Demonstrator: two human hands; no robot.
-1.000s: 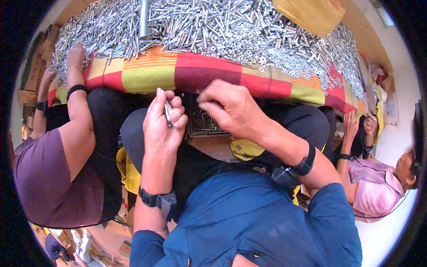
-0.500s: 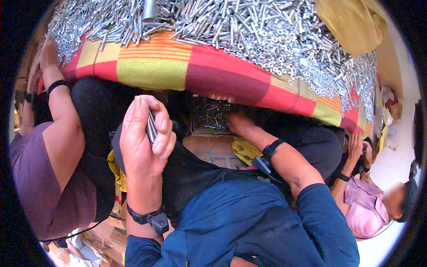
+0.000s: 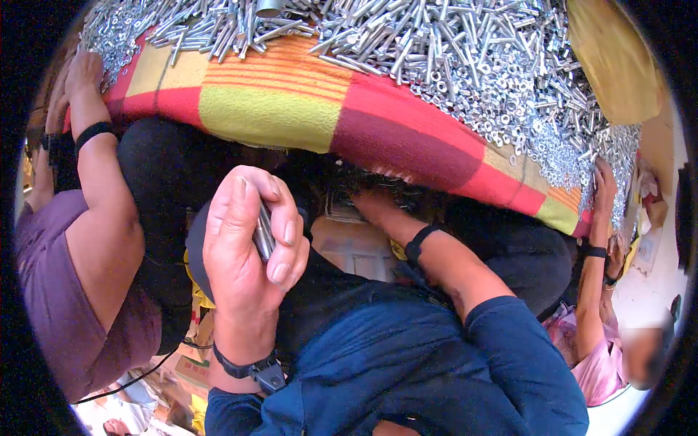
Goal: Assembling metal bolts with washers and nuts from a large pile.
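Note:
My left hand (image 3: 251, 243) is raised over my lap with its fingers curled closed around silver metal bolts (image 3: 264, 232). Only part of the bolts shows between thumb and fingers, so how many there are is unclear. My right hand (image 3: 374, 207) reaches down under the hanging edge of a checked blanket (image 3: 269, 116). It is at a shallow crate (image 3: 345, 213) with dark metal pieces inside. Shadow and the crate's contents hide the fingertips of that hand.
Heaps of loose bolts (image 3: 407, 36), nuts (image 3: 502, 120) and washers cover the blanket-topped work surface. A metal tube end (image 3: 268, 9) and a yellow sheet-like piece (image 3: 614, 65) stand among them. Co-workers sit close on both sides, the left one's hand (image 3: 83, 73) and right one's hand (image 3: 605, 189) at the heap.
My left hand has shifted slightly right and down in view, still closed on the bolts. My right hand has moved left at the crate. The right co-worker's hand has risen onto the heap.

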